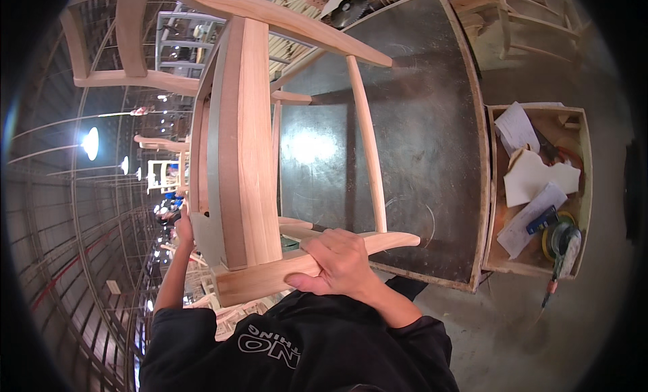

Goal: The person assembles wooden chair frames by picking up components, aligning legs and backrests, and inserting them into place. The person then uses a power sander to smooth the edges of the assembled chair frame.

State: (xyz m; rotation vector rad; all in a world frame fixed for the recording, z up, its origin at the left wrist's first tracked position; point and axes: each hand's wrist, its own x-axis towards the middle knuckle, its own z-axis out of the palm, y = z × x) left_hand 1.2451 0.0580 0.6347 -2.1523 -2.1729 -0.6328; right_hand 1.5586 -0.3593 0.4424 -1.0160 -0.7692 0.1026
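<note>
Pale-wood chair frame (260, 155) at dark worktop (432, 142), legs pointing toward right side of head view; can't tell whether every foot bears. My right hand (337, 264): fingers clamped around near leg (395, 241). Left hand (183, 228) by seat's far edge; fingers partly hidden, grip I cannot tell. Uneven pull could tip or skid frame; levering near leg could strain slim stretcher's (368, 145) joint.

White capitals (270, 345) (upside down here) stand on the black shirt (364, 331); marks on the papers (518, 127) are illegible.
</note>
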